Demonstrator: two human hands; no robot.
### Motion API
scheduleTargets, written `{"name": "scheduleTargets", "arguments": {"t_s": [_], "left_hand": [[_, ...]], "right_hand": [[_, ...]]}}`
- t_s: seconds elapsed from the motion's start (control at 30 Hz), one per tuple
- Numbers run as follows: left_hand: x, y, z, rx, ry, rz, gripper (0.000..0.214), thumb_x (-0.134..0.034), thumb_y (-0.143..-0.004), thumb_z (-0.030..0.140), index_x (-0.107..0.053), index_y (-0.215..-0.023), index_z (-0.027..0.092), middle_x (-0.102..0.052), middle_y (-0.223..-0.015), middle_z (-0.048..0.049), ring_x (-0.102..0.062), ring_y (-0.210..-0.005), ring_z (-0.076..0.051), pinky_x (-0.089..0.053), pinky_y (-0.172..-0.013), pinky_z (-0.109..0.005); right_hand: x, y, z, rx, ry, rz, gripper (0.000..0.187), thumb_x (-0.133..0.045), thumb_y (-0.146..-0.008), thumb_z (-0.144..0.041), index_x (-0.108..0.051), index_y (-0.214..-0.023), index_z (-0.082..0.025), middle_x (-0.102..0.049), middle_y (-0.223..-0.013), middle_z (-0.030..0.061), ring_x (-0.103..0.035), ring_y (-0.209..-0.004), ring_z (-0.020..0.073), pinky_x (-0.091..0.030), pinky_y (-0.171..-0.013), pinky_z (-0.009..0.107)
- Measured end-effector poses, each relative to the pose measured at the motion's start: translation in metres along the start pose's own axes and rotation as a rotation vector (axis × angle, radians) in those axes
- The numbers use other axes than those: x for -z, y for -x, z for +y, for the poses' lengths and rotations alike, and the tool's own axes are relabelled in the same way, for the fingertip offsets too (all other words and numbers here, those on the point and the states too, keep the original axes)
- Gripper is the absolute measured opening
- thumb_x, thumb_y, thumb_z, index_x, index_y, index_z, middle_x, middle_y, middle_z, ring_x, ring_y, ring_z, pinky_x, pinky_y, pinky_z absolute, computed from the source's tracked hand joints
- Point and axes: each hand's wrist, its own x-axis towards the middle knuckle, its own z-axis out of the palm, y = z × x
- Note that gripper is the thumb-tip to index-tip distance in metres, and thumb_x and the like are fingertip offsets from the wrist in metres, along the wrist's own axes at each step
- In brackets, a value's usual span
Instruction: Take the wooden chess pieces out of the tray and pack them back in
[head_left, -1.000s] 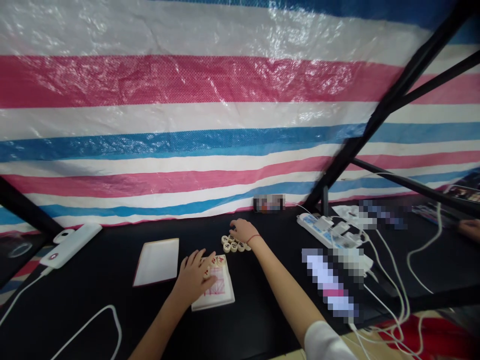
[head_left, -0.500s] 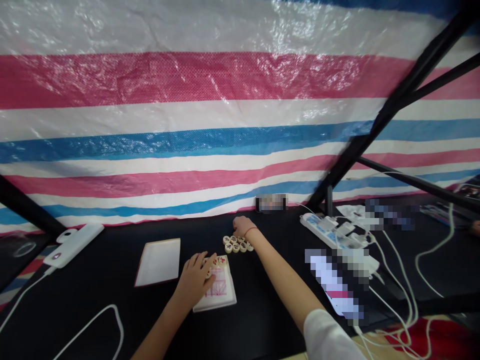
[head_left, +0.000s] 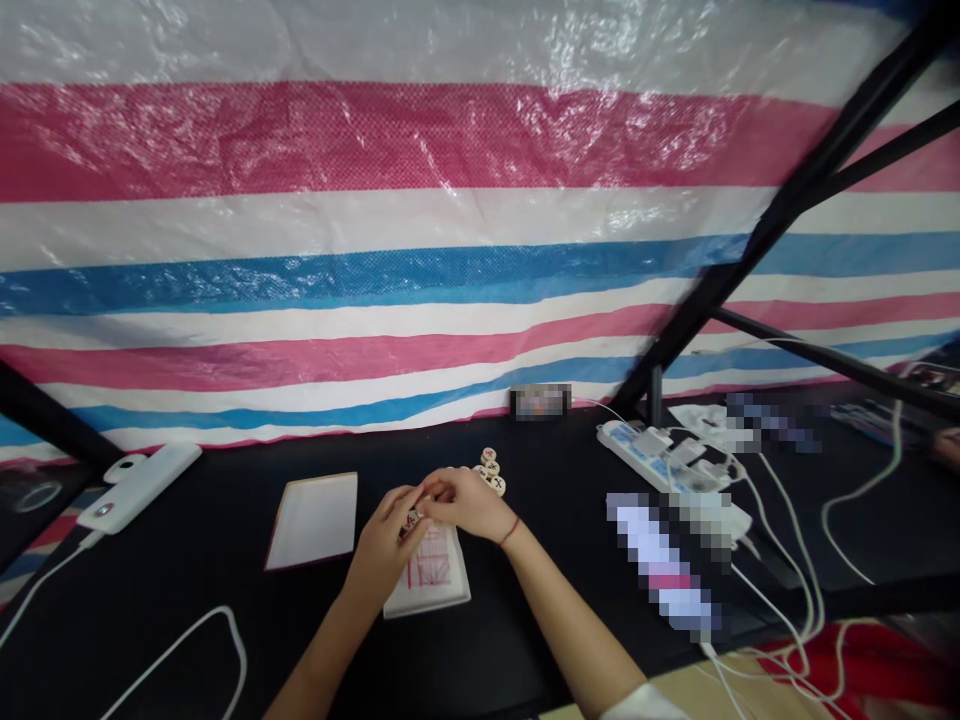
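Two hands, both mine, meet over the far end of the shallow white tray (head_left: 439,603), their fingertips close together. My left hand (head_left: 379,540) comes in over the tray's left edge, fingers and thumb curved around a round disc (head_left: 410,520) with a reddish character, which sits at the tray's far left part. That grip is narrow, but I cannot make out whether it bears the disc's weight or simply rests around it. My right hand (head_left: 471,502), with a thin reddish band (head_left: 511,531) at the wrist, reaches across the tray's far right corner. Its thumb and fingers are drawn in close; whatever may be between them is hidden, so I cannot say if that grip holds anything.

Nearer me, a grid of pink-red lines (head_left: 429,568) shows on the tray. Beyond its far right corner, just past my right hand, a few more pale discs (head_left: 498,486) lie bunched on the black counter (head_left: 225,560), some partly covered by my hand. Left of the tray, and apart from it, lies an open box lid (head_left: 315,522), white inside. Well to the tray's right are a white power strip (head_left: 624,440) with plugs and cables, and a pixelated pale device (head_left: 660,565). Far beyond the tray hangs a striped plastic sheet (head_left: 375,220).
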Motion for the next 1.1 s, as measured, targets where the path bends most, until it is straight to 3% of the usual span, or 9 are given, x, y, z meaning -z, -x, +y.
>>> {"name": "scheduleTargets", "arguments": {"t_s": [0.17,0.3,0.4,0.57,0.77,0.83,0.9,1.0,1.1], "left_hand": [[0.005,0.004,-0.001,-0.006,0.046,-0.017,0.023,-0.05,-0.087,0.026,-0.059,-0.108,0.023,-0.059,-0.107,-0.0047,-0.061,-0.096,-0.017,-0.051,-0.086,-0.031],[0.008,0.007,-0.006,0.005,0.006,0.035,0.011,-0.05,-0.086,0.025,-0.06,-0.085,0.021,-0.058,-0.097,-0.0037,-0.061,-0.089,-0.016,-0.051,-0.08,-0.03],[0.006,0.009,-0.004,-0.033,-0.048,-0.04,0.009,-0.051,-0.084,0.024,-0.059,-0.08,0.021,-0.061,-0.092,-0.0029,-0.061,-0.086,-0.016,-0.048,-0.08,-0.031],[-0.002,0.009,0.007,-0.217,-0.226,-0.204,0.006,-0.059,-0.081,0.02,-0.063,-0.078,0.024,-0.069,-0.09,0.0024,-0.058,-0.099,-0.019,-0.034,-0.092,-0.041],[-0.006,0.005,0.002,-0.277,-0.348,-0.232,0.009,-0.06,-0.081,0.02,-0.064,-0.076,0.025,-0.069,-0.093,0.0029,-0.054,-0.092,-0.019,-0.03,-0.084,-0.039],[-0.006,0.005,-0.002,-0.267,-0.378,-0.219,0.008,-0.059,-0.082,0.02,-0.065,-0.079,0.025,-0.067,-0.095,0.0014,-0.054,-0.09,-0.018,-0.032,-0.082,-0.037],[-0.007,0.005,-0.005,-0.255,-0.404,-0.188,0.01,-0.059,-0.081,0.022,-0.066,-0.088,0.024,-0.064,-0.101,-0.0014,-0.054,-0.094,-0.019,-0.034,-0.083,-0.037],[-0.009,0.006,-0.01,-0.252,-0.436,-0.15,0.032,-0.058,-0.082,0.029,-0.06,-0.113,0.024,-0.058,-0.12,-0.0057,-0.051,-0.108,-0.024,-0.036,-0.089,-0.038],[-0.011,0.008,-0.016,-0.236,-0.439,-0.187,0.047,-0.056,-0.083,0.036,-0.051,-0.128,0.023,-0.054,-0.131,-0.0079,-0.049,-0.117,-0.026,-0.036,-0.094,-0.04]], "right_hand": [[-0.01,0.011,0.014,-0.064,-0.229,0.056,0.035,-0.073,-0.069,-0.042,-0.064,-0.09,-0.016,-0.07,-0.075,0.0027,-0.065,-0.063,0.014,-0.051,-0.059,0.025],[0.001,0.014,0.023,-0.09,-0.354,0.273,0.041,-0.071,-0.069,-0.051,-0.06,-0.089,-0.017,-0.065,-0.068,0.0006,-0.062,-0.057,0.0133,-0.049,-0.053,0.024],[0.006,0.02,0.026,-0.123,-0.395,0.377,0.044,-0.074,-0.064,-0.054,-0.059,-0.083,-0.016,-0.065,-0.07,0.0017,-0.064,-0.06,0.0146,-0.049,-0.051,0.024],[0.002,0.034,0.03,-0.165,-0.415,0.366,0.046,-0.075,-0.062,-0.055,-0.06,-0.082,-0.016,-0.065,-0.074,0.0026,-0.064,-0.06,0.015,-0.049,-0.051,0.024],[-0.012,0.046,0.042,-0.152,-0.344,0.349,0.038,-0.07,-0.069,-0.05,-0.061,-0.084,-0.016,-0.063,-0.069,0.0003,-0.059,-0.055,0.0119,-0.049,-0.052,0.024],[-0.016,0.048,0.044,-0.14,-0.286,0.35,0.032,-0.069,-0.072,-0.045,-0.062,-0.085,-0.017,-0.061,-0.068,-0.0007,-0.056,-0.052,0.0099,-0.048,-0.052,0.023],[-0.019,0.051,0.043,-0.111,-0.231,0.367,0.025,-0.068,-0.073,-0.037,-0.062,-0.086,-0.017,-0.061,-0.083,0.002,-0.057,-0.056,0.0088,-0.048,-0.053,0.022],[-0.025,0.057,0.036,-0.048,-0.142,0.335,0.016,-0.063,-0.075,-0.024,-0.064,-0.089,-0.019,-0.055,-0.105,0.0057,-0.061,-0.069,0.0104,-0.05,-0.056,0.021],[-0.031,0.062,0.027,0.053,0.003,0.251,0.024,-0.056,-0.076,-0.012,-0.065,-0.096,-0.021,-0.055,-0.104,0.0056,-0.061,-0.081,0.0132,-0.052,-0.063,0.022]]}}
